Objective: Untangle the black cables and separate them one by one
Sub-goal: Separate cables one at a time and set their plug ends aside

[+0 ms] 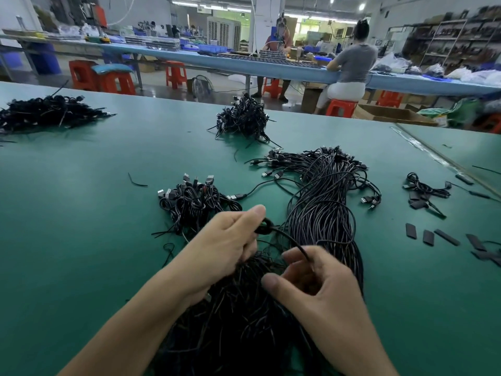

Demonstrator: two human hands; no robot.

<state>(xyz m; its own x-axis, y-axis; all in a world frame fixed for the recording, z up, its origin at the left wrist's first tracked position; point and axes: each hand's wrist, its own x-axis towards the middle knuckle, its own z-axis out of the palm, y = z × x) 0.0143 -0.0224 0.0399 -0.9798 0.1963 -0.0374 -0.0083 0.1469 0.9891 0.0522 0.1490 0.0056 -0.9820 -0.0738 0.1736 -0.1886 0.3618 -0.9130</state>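
left hand [225, 240]: curled, small coiled loop of thin black cable [287, 236] is pinched under the thumb | right hand [311, 283]: same strand is pinched at the forefinger | tangled bundle of long black cables [322, 213]: laid on green tabletop [81, 213], from 6 o'clock beneath both hands to 1 o'clock

Tangled black cables [322, 213] sprawl in one long, thick bundle

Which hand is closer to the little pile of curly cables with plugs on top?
Left. The left hand sits just below and right of the pile, pinching a cable loop. The right hand, holding the cable farther along, is farther right, nearer the camera.
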